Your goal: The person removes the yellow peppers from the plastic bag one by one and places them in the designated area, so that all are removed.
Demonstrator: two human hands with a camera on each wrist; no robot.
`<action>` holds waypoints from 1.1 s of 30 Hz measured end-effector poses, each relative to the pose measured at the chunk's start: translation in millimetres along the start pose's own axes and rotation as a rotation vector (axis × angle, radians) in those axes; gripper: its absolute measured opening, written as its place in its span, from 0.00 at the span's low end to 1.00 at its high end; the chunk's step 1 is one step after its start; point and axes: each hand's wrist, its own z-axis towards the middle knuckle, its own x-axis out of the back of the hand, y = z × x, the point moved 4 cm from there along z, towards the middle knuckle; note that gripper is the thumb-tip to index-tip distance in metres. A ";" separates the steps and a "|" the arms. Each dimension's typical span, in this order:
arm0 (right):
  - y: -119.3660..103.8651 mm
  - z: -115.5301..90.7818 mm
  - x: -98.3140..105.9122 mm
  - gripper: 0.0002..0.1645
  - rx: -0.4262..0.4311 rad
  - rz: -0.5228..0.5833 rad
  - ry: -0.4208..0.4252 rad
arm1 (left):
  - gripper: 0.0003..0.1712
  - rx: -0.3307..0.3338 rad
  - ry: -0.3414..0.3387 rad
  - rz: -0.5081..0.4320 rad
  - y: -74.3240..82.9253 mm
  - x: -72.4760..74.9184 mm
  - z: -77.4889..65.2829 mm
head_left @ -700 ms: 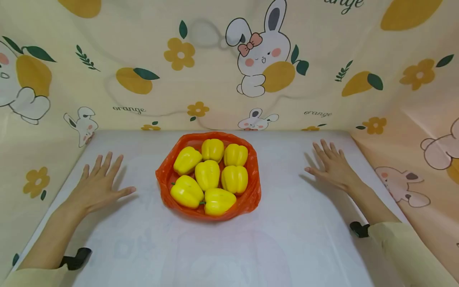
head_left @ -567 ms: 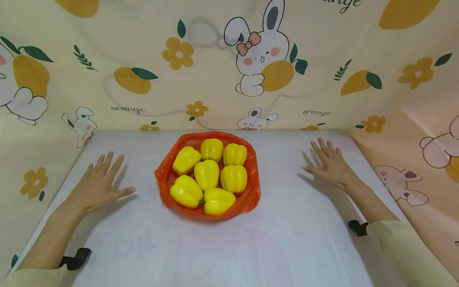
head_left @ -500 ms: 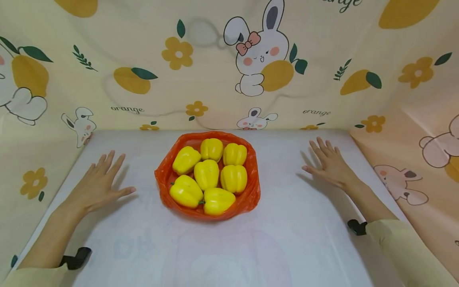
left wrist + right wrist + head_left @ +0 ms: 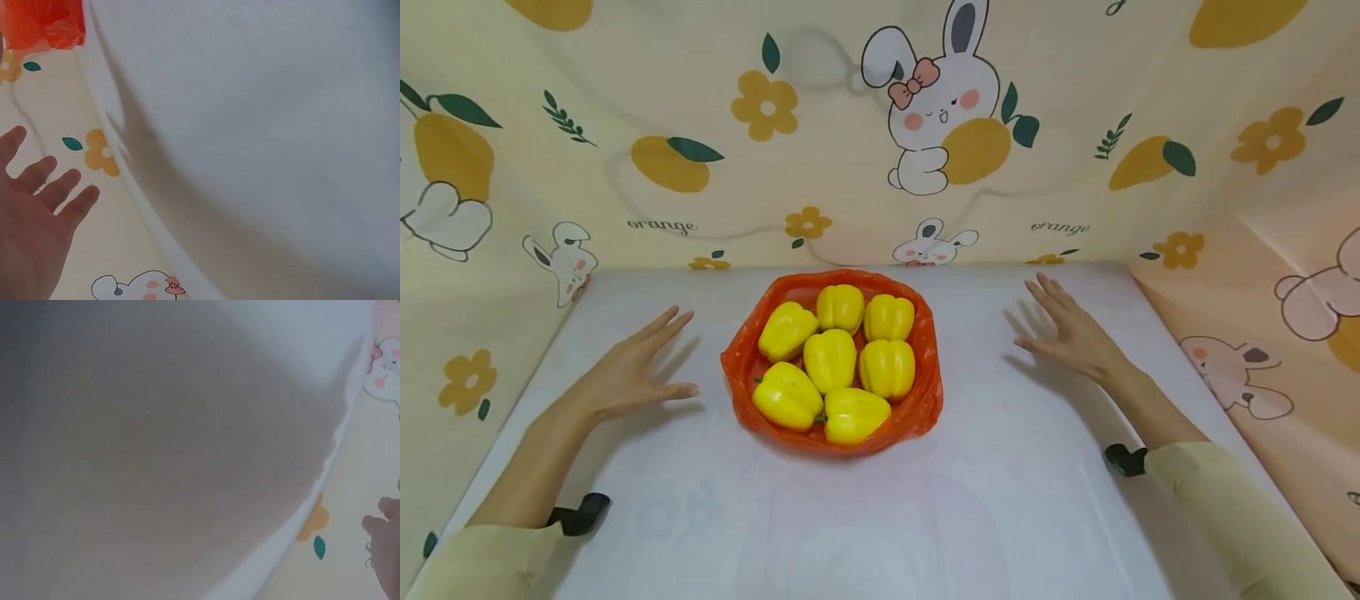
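Note:
A red plastic bag (image 4: 928, 392) with its rim spread wide sits on the white table in the head view. Several yellow bell peppers (image 4: 830, 361) lie inside it. To the left of the bag is my left hand (image 4: 628, 375), fingers extended and thumb apart, holding nothing. On the other side, my right hand (image 4: 1071, 333) is likewise spread and touches neither bag nor peppers. The left wrist view shows my left hand (image 4: 31, 219) and part of the red bag (image 4: 44, 25). Only some fingers of my right hand (image 4: 389, 544) appear in the right wrist view.
A cream cloth backdrop (image 4: 820, 183) printed with rabbits, flowers and fruit rises behind and on both sides of the white table (image 4: 865, 517). A black strap piece (image 4: 580, 514) hangs at my left wrist, another black piece (image 4: 1126, 460) at my right.
Both hands have moved inward, closer to the bag, and the left hand has turned more onto its side. The view has shifted slightly; bag and peppers stay put on the table.

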 end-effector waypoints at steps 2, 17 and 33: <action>-4.1 1.5 -0.5 0.58 0.002 0.032 0.009 | 0.66 -0.002 -0.006 -0.024 1.9 0.2 1.7; -40.9 22.3 -10.9 0.54 0.106 0.193 0.095 | 0.60 0.003 -0.046 -0.285 18.3 -2.8 6.5; -85.6 44.5 -22.8 0.47 0.214 0.368 0.095 | 0.50 -0.050 -0.092 -0.429 35.5 -11.2 20.0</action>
